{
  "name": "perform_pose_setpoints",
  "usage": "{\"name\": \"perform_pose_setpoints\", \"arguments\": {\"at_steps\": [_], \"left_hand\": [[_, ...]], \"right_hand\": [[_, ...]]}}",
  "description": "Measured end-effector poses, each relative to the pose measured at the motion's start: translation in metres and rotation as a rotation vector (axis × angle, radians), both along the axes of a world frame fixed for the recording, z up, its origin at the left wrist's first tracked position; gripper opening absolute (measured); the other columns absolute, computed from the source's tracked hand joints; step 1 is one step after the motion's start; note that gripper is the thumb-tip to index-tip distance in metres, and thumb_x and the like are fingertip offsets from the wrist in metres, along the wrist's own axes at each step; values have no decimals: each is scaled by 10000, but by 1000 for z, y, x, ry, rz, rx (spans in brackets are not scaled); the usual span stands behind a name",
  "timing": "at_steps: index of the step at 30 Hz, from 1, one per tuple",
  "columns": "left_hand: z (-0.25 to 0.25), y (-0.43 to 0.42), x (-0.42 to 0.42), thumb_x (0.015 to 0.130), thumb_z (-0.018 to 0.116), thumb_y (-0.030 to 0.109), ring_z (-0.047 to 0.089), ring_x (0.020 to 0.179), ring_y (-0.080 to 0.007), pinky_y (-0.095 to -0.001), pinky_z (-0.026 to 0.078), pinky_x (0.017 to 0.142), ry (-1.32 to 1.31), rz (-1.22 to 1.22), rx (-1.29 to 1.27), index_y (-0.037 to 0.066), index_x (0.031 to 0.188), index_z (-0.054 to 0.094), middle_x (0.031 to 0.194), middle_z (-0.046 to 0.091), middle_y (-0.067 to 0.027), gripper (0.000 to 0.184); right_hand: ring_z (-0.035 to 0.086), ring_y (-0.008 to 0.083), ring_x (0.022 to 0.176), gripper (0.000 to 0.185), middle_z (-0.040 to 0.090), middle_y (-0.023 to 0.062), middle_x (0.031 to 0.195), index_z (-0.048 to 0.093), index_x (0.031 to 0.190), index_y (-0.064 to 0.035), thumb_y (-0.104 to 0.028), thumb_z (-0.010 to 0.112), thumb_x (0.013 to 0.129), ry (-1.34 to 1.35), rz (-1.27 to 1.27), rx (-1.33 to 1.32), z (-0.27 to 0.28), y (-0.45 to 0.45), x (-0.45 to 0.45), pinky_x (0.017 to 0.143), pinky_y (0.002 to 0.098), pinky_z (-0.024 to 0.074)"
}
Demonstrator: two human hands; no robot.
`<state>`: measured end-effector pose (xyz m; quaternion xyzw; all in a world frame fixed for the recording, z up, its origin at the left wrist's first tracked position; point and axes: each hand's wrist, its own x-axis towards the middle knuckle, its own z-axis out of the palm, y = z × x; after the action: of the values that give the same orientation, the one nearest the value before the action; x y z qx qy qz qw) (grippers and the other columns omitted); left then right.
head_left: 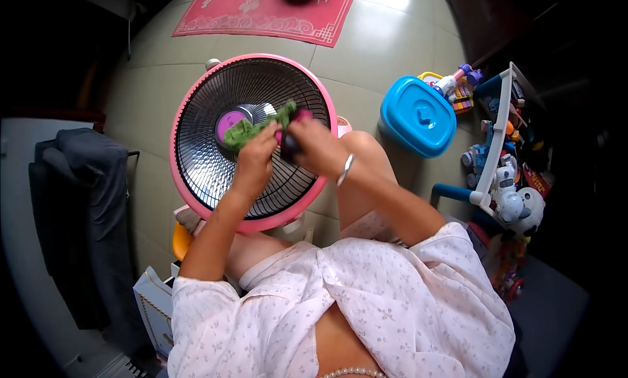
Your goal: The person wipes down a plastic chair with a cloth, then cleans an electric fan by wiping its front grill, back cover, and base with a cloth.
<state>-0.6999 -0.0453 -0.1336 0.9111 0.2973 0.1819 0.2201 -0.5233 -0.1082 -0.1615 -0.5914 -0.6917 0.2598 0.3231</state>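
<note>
My left hand (pixel 257 154) is closed on a crumpled green cloth-like piece (pixel 240 135), part of which hangs past the fingers on the left. More of the green shows between my two hands, toward the top. Close beside it, my right hand (pixel 315 145) is closed around a small black-and-magenta object (pixel 288 144). Fingers and blur hide its shape, so its kind is unclear. Both hands are above a round pink-rimmed dish heater (pixel 179 175), whose black wire grille faces up over a shiny reflector with a purple centre.
On the tiled floor to the right stands a blue lidded tub (pixel 405 109), with a toy xylophone (pixel 463 95) behind it. A white-framed rack (pixel 495 132) holds several toys. Dark trousers (pixel 98 201) hang at left. A red mat (pixel 275 15) lies ahead.
</note>
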Motion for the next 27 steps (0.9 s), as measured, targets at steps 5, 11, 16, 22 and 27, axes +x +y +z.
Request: {"name": "perform_pose_setpoints", "arguments": {"at_steps": [5,11,16,22,27], "left_hand": [[17,-41,-51,750,457,-156,617,1064,-233,-326,469,937,-96,83,-745,-38,1020,647,1125,650,-129,351],[43,-22,-36,917,493,11,632,989,-190,-317,516,905,-925,419,-1374,6,1147,616,1109,646,-106,261],[29,-15,-13,922,540,59,608,1037,-183,-325,503,924,-1102,422,-1460,38,1217,572,1139,624,-95,298],[27,-13,7,897,578,32,567,1085,-175,-317,471,955,-1105,426,-1421,63,1254,540,1180,586,-64,361],[33,-17,27,862,604,-12,570,1082,-177,-318,484,939,-1005,387,-1339,61,1268,504,1177,577,-74,424]], "right_hand": [[606,286,865,398,613,166,893,592,1049,-26,-178,719,704,725,235,-549,33,-45,16,770,358,482],[618,107,838,317,642,53,969,582,1131,-18,-103,666,838,1181,-373,-120,18,-32,97,739,239,505],[634,189,832,351,656,104,968,590,1084,10,-152,715,799,537,-724,145,-65,-43,202,740,317,501],[444,347,1245,592,481,190,1339,534,1277,-69,-301,725,767,-218,-863,-112,-95,-76,251,1042,414,366],[617,200,1026,319,660,113,1103,620,1137,-26,-154,675,850,410,-596,-5,-71,-47,184,884,308,481]]}}
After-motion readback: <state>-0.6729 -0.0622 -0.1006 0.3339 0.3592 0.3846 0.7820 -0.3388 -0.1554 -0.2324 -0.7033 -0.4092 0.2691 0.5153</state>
